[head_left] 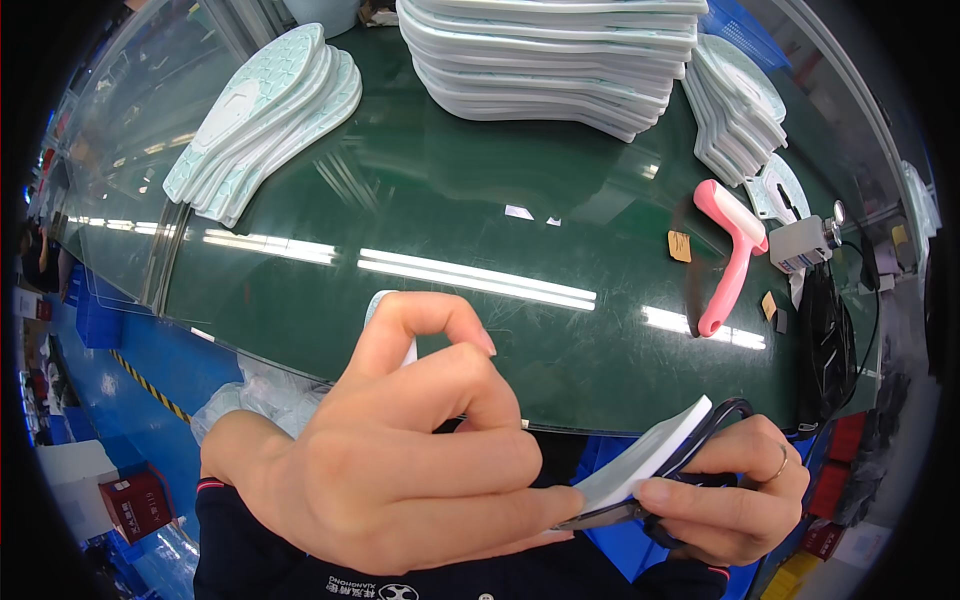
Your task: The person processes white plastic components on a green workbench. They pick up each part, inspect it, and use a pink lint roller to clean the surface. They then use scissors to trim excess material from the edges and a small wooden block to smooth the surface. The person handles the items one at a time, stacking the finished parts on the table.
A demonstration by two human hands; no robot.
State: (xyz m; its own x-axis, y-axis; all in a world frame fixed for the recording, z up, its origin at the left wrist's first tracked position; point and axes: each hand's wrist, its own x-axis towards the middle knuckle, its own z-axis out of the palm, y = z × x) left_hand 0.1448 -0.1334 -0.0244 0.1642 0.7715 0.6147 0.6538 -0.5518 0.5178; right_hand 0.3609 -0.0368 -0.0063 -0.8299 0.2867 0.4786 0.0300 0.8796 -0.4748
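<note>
My left hand (430, 450) is close to the camera, fingers curled and pressed around a white insole-shaped pad (645, 455). Much of that pad is hidden behind the hand; one end slants up on the right, and a small pale part shows above the index finger. My right hand (735, 490) grips scissors (722, 412) with black handles. Their grey blade (605, 516) lies along the pad's lower edge, near my left fingertips. Whether the blades are apart cannot be seen.
Stacks of white, green-patterned insole-shaped pads stand on the green tabletop (480, 230): one left (270, 130), a tall one behind (550, 70), another right (735, 110). A pink T-shaped tool (735, 260), a small white bottle (800, 245) and a black pouch (825, 350) lie at right.
</note>
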